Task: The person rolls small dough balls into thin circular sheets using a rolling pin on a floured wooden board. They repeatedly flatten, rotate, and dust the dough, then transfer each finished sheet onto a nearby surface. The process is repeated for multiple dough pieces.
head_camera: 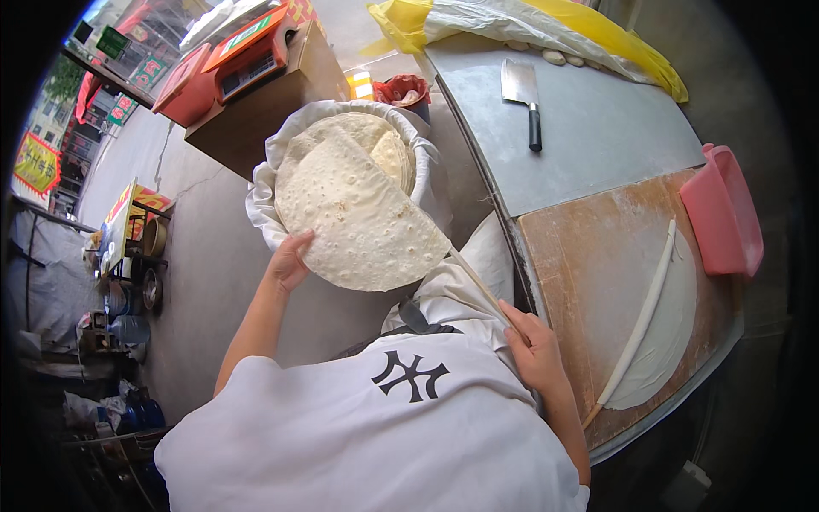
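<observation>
A large cooked flatbread (358, 217), folded over along a straight edge, hangs above a cloth-lined basket (262, 192). Its near left rim is pinched in my left hand (291, 261). My right hand (532, 345) grips a thin wooden stick (480, 283), whose far end runs under the bread's right corner along the fold. Beneath it, more round flatbreads (398, 160) lie stacked in the basket. On the wooden board (569, 269) to the right, a thin sheet of raw dough (668, 339) is partly wrapped around a rolling pin (592, 415).
A cleaver (521, 89) lies on the grey tabletop (595, 141). Beside the board stands a pink plastic container (723, 211). Yellow and white sheeting (473, 25) partly covers dough pieces (554, 57). An orange scale (249, 57) sits on a box (256, 121) behind the basket; a lined bin (403, 91) stands nearby.
</observation>
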`<state>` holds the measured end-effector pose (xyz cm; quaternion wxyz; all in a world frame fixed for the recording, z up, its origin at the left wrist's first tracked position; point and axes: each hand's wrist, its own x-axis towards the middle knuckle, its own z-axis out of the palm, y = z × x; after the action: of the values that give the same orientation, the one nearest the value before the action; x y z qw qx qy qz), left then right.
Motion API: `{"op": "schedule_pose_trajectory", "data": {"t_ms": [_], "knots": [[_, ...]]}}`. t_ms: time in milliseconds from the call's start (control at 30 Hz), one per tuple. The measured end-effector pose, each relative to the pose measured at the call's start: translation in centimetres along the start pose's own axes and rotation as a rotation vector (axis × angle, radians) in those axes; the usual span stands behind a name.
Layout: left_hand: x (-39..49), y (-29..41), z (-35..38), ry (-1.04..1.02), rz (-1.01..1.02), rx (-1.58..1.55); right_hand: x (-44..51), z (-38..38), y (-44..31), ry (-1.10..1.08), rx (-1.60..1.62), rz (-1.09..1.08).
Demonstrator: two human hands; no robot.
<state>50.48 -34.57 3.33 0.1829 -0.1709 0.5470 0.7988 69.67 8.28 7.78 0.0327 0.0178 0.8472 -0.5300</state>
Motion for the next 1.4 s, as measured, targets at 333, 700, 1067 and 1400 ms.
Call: {"op": "schedule_pose_trajectory", "data": {"t_ms": [333, 700, 1067, 1400], "knots": [[6.4, 4.9, -1.5, 0.113, 0.359, -0.018, 6.1, 1.4, -1.4, 0.224, -0.486, -0.271], [12.1, -0.5, -8.1, 1.015, 0.458, 1.397, 0.9, 0.1, 1.8, 0.254, -0.609, -0.033], [23.8, 7.0, -5.3, 0.756, 0.598, 1.703, -2.0, -3.3, -1.9, 0.157, -0.690, -0.074], [24.2, 7.4, -7.2, 1.084, 0.713, 1.613, -2.5, -2.6, -3.4, 0.140, -0.624, -0.035]]}}
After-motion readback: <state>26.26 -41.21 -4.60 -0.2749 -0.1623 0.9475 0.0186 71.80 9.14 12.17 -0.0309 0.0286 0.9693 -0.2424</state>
